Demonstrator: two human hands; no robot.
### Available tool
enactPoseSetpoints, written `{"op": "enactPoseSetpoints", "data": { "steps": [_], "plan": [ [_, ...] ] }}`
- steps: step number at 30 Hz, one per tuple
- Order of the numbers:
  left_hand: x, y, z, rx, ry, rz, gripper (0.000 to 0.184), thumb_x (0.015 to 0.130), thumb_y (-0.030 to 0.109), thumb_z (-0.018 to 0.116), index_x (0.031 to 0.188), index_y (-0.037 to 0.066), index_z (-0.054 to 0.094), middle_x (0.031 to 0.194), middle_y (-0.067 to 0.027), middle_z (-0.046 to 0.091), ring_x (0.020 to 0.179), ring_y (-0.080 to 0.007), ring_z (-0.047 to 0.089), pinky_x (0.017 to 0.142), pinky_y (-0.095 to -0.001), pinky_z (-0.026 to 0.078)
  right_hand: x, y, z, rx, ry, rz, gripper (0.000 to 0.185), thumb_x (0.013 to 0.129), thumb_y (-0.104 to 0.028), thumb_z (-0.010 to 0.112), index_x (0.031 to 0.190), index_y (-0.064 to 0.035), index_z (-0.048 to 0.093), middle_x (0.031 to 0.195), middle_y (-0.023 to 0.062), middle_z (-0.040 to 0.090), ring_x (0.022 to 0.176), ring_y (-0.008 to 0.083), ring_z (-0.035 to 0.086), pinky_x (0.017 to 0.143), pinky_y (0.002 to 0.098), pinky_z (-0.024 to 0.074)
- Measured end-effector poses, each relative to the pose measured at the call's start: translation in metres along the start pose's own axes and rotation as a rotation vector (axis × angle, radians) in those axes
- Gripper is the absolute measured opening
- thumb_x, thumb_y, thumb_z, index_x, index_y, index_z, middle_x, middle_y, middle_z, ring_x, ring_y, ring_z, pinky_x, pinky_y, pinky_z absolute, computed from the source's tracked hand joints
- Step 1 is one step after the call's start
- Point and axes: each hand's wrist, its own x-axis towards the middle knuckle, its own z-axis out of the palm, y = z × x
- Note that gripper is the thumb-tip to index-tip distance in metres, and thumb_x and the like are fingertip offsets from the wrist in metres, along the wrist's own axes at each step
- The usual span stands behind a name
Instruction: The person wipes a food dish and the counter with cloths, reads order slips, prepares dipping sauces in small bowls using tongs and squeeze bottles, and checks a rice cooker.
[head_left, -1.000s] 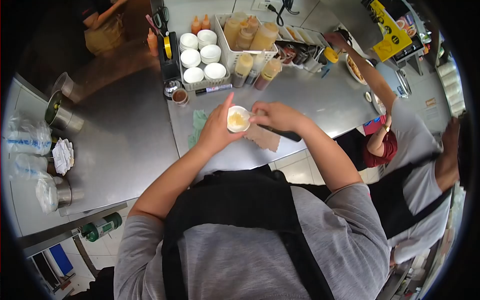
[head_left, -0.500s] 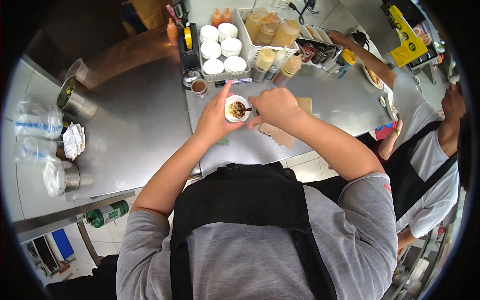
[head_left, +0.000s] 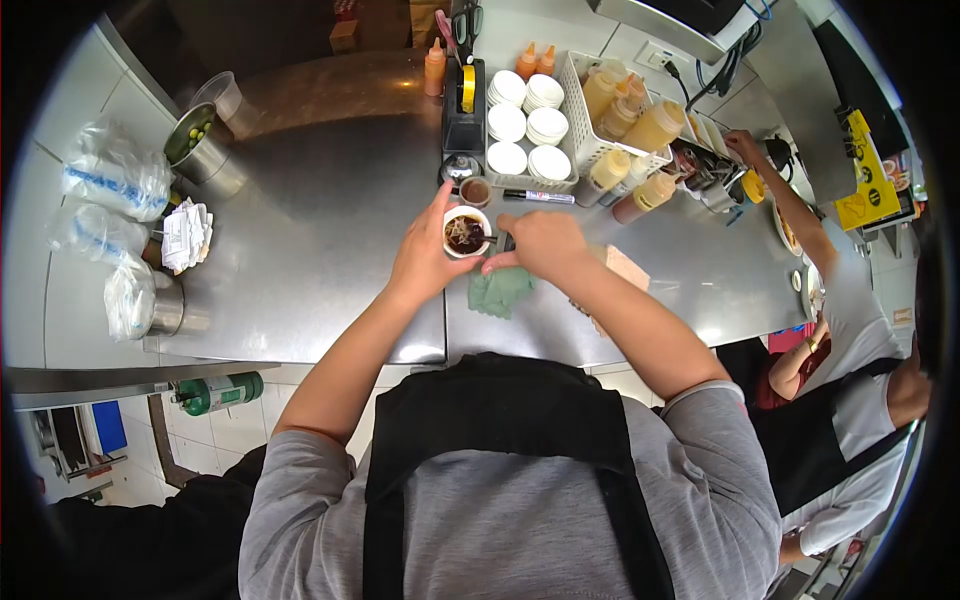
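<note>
While its rim sits between the spread thumb and fingers of the person's left hand (head_left: 420, 255), the small white bowl (head_left: 449, 246) is over the steel counter (head_left: 340, 300), near the front edge; whether its base touches the metal cannot be determined. Inside is dark sauce (head_left: 463, 236) over paler shreds that could not be identified.

The right hand (head_left: 545, 238) is closed on a dark utensil (head_left: 489, 239), whose end reaches over the bowl's right side; the fingers hide most of its handle. The left hand's hold is a loose cradle, not a clench.

Principal risk, in this inspector's judgement: spillage. A push from the utensil against the wall could tip the bowl, as the left hand appears to brace mainly one side. Sauce clinging to the utensil could also drip if it were lifted out sideways.

Just beyond the bowl stands a sauce cup (head_left: 475, 191); a forward slip of the left fingertips might knock it. A marker (head_left: 538, 197) lies near it and could roll if brushed. Green cloth (head_left: 500, 292) lies just below the right hand, with brown paper (head_left: 625, 266) beside the forearm; drips would likely soil either.

Farther back are stacked white bowls (head_left: 507, 124) in a tray and squeeze bottles (head_left: 655, 127) in a basket. At the right, a co-worker's arm (head_left: 795, 200) extends over the counter, well apart from both hands.
</note>
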Motion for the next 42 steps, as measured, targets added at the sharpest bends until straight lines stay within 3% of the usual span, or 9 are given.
{"op": "enactPoseSetpoints", "data": {
  "steps": [9,13,17,22,26,30,32,39,42],
  "plan": [
    [0.006,-0.062,-0.005,-0.205,0.096,-0.211,0.117,0.065,0.016,0.089,0.154,0.005,0.015,0.127,-0.0161,0.059,0.115,-0.0298,0.06,0.099,-0.0381,0.047,0.008,0.025,0.02,1.374,0.223,-0.032,0.026,0.099,-0.023,0.057,0.117,-0.005,0.058,0.108,0.0007,0.062,0.101,0.0119,0.057,0.089,0.0282,0.0459],
    [0.009,-0.097,-0.001,-0.188,0.15,-0.181,0.116,0.067,0.014,0.088,0.154,0.004,0.012,0.126,-0.0178,0.059,0.118,-0.0305,0.059,0.101,-0.0385,0.046,0.014,0.102,-0.019,1.494,0.838,-0.069,0.033,0.091,-0.019,0.069,0.117,-0.0038,0.057,0.113,0.0032,0.058,0.102,0.0136,0.055,0.089,0.0289,0.0453],
    [0.01,-0.12,0.004,-0.047,0.166,-0.255,0.124,0.058,0.023,0.093,0.152,0.001,0.015,0.129,-0.022,0.058,0.119,-0.0374,0.057,0.102,-0.0421,0.045,0.028,0.158,-0.053,0.725,1.157,-0.028,0.048,0.084,-0.027,0.078,0.117,-0.0028,0.054,0.11,0.0122,0.062,0.103,0.026,0.06,0.089,0.0335,0.0473],
    [0.008,-0.097,-0.002,0.184,0.151,-0.249,0.126,0.059,0.036,0.092,0.153,0.002,0.015,0.157,-0.0279,0.014,0.144,-0.0427,0.023,0.115,-0.0461,0.029,0.06,0.193,-0.032,0.488,0.982,0.227,0.055,0.077,-0.034,0.083,0.111,-0.0023,0.054,0.095,0.0197,0.067,0.086,0.0343,0.066,0.079,0.0399,0.0514],
    [-0.008,-0.097,0.002,0.159,0.292,-0.226,0.111,0.07,0.029,0.087,0.152,0.001,0.017,0.155,-0.0271,0.019,0.143,-0.0411,0.025,0.116,-0.0439,0.028,0.061,0.212,-0.026,0.408,0.358,0.382,0.058,0.077,-0.038,0.081,0.109,0.0034,0.055,0.092,0.0244,0.068,0.089,0.0394,0.066,0.079,0.0435,0.0521],
    [-0.034,-0.082,0.005,0.124,0.398,-0.173,0.086,0.077,0.023,0.08,0.144,-0.002,0.033,0.149,-0.0277,0.029,0.137,-0.0441,0.032,0.113,-0.0475,0.031,0.055,0.205,-0.015,0.281,0.341,0.331,0.047,0.08,-0.032,0.079,0.105,0.0027,0.059,0.094,0.023,0.067,0.088,0.0398,0.065,0.079,0.0439,0.052],
    [-0.046,-0.083,0.007,0.12,0.394,-0.162,0.082,0.077,0.021,0.079,0.143,-0.001,0.035,0.148,-0.027,0.03,0.136,-0.0436,0.034,0.112,-0.0474,0.031,0.026,0.165,-0.019,0.355,0.857,0.081,0.033,0.082,-0.024,0.076,0.101,0.0002,0.063,0.096,0.0208,0.067,0.09,0.0406,0.064,0.079,0.0448,0.052],
    [-0.076,-0.065,0.019,0.142,0.367,-0.089,0.051,0.079,0.015,0.074,0.126,0.007,0.056,0.133,-0.0197,0.048,0.123,-0.0366,0.048,0.102,-0.0445,0.041,-0.086,0.116,0.096,0.271,0.586,0.073,0.022,0.08,-0.019,0.072,0.099,-0.0086,0.067,0.099,0.0116,0.066,0.093,0.0309,0.064,0.08,0.0438,0.0495],
    [-0.085,-0.063,0.039,0.006,-0.166,0.019,0.038,0.081,0.016,0.074,0.116,0.008,0.063,0.123,-0.0139,0.057,0.112,-0.0301,0.056,0.094,-0.0389,0.047,-0.124,0.11,0.159,0.27,0.514,0.202,0.026,0.08,-0.022,0.071,0.103,-0.0097,0.068,0.11,0.0104,0.065,0.104,0.0292,0.061,0.088,0.0449,0.046]
  ]
}}
